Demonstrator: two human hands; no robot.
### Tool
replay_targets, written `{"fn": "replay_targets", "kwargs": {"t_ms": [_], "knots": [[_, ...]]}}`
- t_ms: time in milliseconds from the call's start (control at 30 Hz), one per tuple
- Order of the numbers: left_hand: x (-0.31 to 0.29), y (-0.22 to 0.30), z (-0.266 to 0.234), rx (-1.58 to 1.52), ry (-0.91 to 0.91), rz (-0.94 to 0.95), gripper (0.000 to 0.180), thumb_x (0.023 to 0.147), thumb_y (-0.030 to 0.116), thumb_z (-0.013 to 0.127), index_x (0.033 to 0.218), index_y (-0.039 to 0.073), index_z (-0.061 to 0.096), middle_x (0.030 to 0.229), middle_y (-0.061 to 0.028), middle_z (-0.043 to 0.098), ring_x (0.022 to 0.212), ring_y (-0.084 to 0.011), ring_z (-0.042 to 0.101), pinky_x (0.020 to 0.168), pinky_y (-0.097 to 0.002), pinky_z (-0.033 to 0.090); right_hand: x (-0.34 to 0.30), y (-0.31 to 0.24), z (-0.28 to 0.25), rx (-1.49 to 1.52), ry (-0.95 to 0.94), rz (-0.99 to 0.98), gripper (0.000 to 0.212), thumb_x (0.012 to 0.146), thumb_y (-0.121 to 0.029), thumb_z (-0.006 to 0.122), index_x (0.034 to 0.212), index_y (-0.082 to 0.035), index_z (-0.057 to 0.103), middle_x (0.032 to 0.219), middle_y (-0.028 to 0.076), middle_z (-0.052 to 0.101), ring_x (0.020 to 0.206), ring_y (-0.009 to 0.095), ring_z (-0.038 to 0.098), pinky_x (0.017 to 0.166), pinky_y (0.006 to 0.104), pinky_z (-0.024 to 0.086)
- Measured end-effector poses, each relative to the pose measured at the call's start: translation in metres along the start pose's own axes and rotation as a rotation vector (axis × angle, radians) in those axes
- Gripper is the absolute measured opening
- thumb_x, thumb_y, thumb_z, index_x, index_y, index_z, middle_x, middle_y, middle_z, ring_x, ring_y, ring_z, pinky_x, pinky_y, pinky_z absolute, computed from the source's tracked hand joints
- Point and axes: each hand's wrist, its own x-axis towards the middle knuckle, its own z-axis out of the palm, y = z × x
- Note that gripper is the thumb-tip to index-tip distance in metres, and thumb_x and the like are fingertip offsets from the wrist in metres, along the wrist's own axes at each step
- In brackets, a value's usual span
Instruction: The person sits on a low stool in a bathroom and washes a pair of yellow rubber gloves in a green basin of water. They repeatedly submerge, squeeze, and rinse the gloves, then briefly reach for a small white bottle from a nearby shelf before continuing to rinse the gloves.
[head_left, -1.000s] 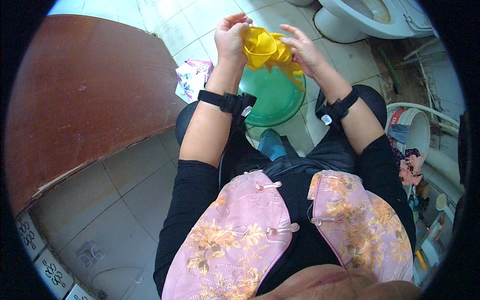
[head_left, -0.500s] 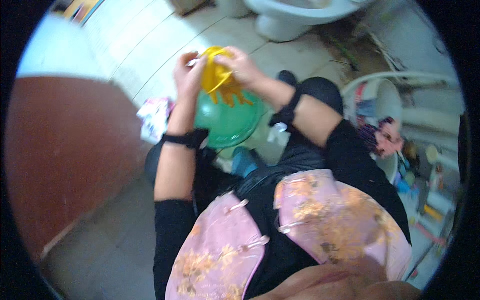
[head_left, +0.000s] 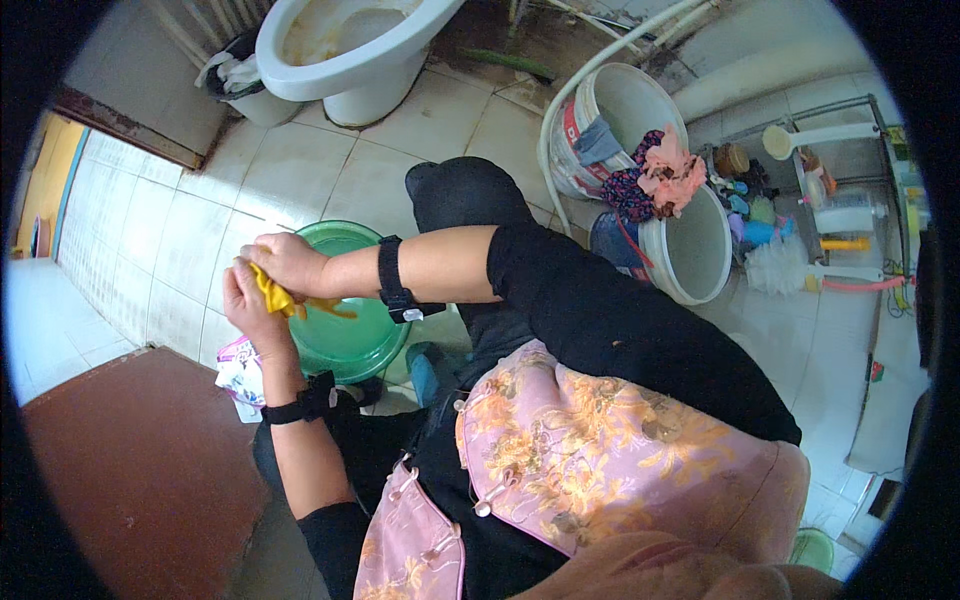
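Both hands met at the left of the frame, above the near rim of a green plastic basin (head_left: 352, 335) on the tiled floor. The left hand (head_left: 247, 303) had its fingers closed around a yellow rubber glove (head_left: 278, 298), and the right hand (head_left: 288, 262), reaching across from the right, pinched the same glove from above with its fingers curled shut. My judgement is that working the glove goes best with the left grip kept firm near the cuff while the right pulls evenly, held over the basin so any drips fall inside. What the basin held could not be told; only its green bottom showed. Just below the left wrist lay a small printed packet (head_left: 238, 368). At upper left a grey bin (head_left: 262, 100) held crumpled white paper, beside a white toilet bowl (head_left: 345, 45). Right of centre stood two white buckets: the upper bucket (head_left: 625, 110) had cloths and a pink scrubber draped over its rim, and the lower bucket (head_left: 695, 250) looked empty. At far right a wire rack (head_left: 840, 215) held bottles and brushes.
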Motion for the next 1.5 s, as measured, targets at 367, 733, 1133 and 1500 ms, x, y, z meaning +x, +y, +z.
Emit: {"fn": "replay_targets", "kwargs": {"t_ms": [367, 733, 1133, 1500], "knots": [[0.019, 0.014, -0.045, -0.288, 0.037, -0.280, 0.023, 0.096, 0.023, 0.047, 0.100, 0.001, 0.051, 0.095, -0.0128, 0.061, 0.081, -0.0231, 0.064, 0.069, -0.0334, 0.055, -0.006, 0.002, -0.009, -0.068, -0.312, -0.038, 0.044, 0.077, -0.023, 0.069, 0.108, 0.003, 0.053, 0.098, 0.013, 0.063, 0.081, 0.022, 0.064, 0.074, 0.0331, 0.052], [0.006, 0.027, -0.037, -0.059, -0.250, -0.225, 0.034, 0.089, 0.013, 0.060, 0.119, 0.002, 0.048, 0.108, -0.0093, 0.058, 0.093, -0.0183, 0.060, 0.079, -0.0298, 0.049, 0.004, 0.010, -0.021, -0.328, -0.174, 0.050, 0.028, 0.079, -0.029, 0.061, 0.089, -0.003, 0.065, 0.083, 0.016, 0.066, 0.078, 0.027, 0.065, 0.072, 0.0355, 0.050], [0.015, -0.018, -0.042, 0.191, -0.267, -0.339, 0.033, 0.086, 0.003, 0.050, 0.118, 0.000, 0.051, 0.100, -0.0063, 0.059, 0.079, -0.0143, 0.060, 0.071, -0.0267, 0.050, 0.003, 0.004, -0.038, -0.189, -0.260, 0.036, 0.035, 0.078, -0.034, 0.063, 0.092, -0.002, 0.066, 0.083, 0.012, 0.067, 0.077, 0.022, 0.064, 0.071, 0.0335, 0.050], [0.011, -0.010, -0.026, 0.178, -0.182, -0.232, 0.020, 0.086, 0.003, 0.048, 0.104, -0.001, 0.055, 0.092, -0.0090, 0.060, 0.079, -0.0153, 0.059, 0.071, -0.0259, 0.049, -0.008, -0.006, -0.050, -0.388, -0.364, 0.025, 0.043, 0.069, -0.035, 0.072, 0.096, -0.003, 0.064, 0.093, 0.013, 0.067, 0.085, 0.024, 0.064, 0.074, 0.0339, 0.051]]}}
